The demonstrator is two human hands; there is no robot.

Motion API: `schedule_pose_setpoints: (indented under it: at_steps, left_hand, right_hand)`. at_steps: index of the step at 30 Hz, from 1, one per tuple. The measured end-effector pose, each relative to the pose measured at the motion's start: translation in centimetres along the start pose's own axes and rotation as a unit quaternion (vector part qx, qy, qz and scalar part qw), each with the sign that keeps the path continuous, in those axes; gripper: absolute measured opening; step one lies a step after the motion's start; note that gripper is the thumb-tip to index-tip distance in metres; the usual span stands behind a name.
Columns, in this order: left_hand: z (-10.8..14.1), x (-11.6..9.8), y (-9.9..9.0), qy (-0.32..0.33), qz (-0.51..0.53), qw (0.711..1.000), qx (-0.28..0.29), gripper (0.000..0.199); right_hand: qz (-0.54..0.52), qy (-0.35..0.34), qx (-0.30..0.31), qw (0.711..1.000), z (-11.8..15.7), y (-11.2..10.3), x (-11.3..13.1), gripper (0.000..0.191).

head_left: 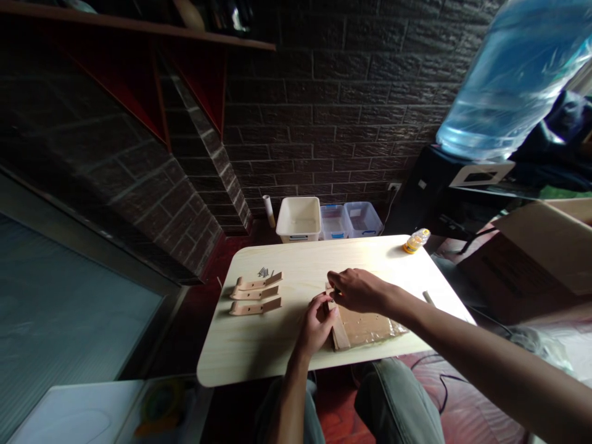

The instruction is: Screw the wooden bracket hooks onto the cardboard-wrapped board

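Note:
My right hand (358, 288) is closed, knuckles up, around a small dark item at the far end of a wooden strip (341, 338); most of that item is hidden. Just in front of it, my left hand (318, 325) has its thumb and forefinger pinched at the strip, near a tiny metallic spot. What the pinch holds is too small to name. The strip lies along the left edge of a flat cardboard piece (370, 328) with clear plastic around it. To the left lie three wooden pieces (255, 295) with raised ends and holes, and a small pile of screws (263, 272).
The pale table (282, 345) has rounded corners. An orange-and-clear bottle (416, 240) stands at its back right corner, and a short pale stick (428, 298) lies near the right edge. Behind are a cream bin (299, 237) and two clear bins (363, 233). A cardboard box (522, 265) is at right.

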State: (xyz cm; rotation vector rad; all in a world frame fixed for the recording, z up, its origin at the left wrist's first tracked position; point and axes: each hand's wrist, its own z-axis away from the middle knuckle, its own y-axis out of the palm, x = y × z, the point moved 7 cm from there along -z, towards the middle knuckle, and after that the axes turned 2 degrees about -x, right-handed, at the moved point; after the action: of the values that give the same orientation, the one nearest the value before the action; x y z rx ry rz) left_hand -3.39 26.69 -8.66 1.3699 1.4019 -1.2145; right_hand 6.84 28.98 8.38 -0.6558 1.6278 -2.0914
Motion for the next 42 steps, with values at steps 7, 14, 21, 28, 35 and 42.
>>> schedule_pose_setpoints:
  at_steps: [7, 14, 21, 28, 35, 42]
  left_hand:
    - [0.0, 0.7, 0.0, -0.03, 0.035, 0.998, -0.035, 0.029]
    - [-0.3, 0.9, 0.1, -0.046, 0.035, 0.996, -0.066, 0.027]
    - [-0.2, 1.0, 0.2, -0.05, 0.036, 0.995, -0.074, 0.025]
    - [-0.2, 0.9, 0.2, -0.046, 0.042, 0.995, -0.082, 0.028]
    - [-0.1, 1.2, 0.1, -0.049, 0.043, 0.994, -0.088, 0.028]
    - [-0.1, 1.3, 0.1, -0.053, 0.04, 0.994, -0.087, 0.028]
  right_hand:
    - [0.011, 0.008, 0.005, 1.0, -0.9, 0.0, 0.2, 0.027]
    - [0.01, 0.035, -0.007, 0.999, -1.3, 0.5, 0.4, 0.028]
    - [-0.003, 0.057, -0.015, 0.998, -1.0, 0.8, 0.9, 0.027]
    - [0.018, 0.01, 0.003, 1.0, 0.0, -1.1, 1.4, 0.027]
    - [0.107, -0.074, 0.008, 0.992, 0.0, 0.1, 1.4, 0.023]
    - [0.089, -0.045, -0.005, 0.995, -0.8, 1.6, 0.8, 0.023]
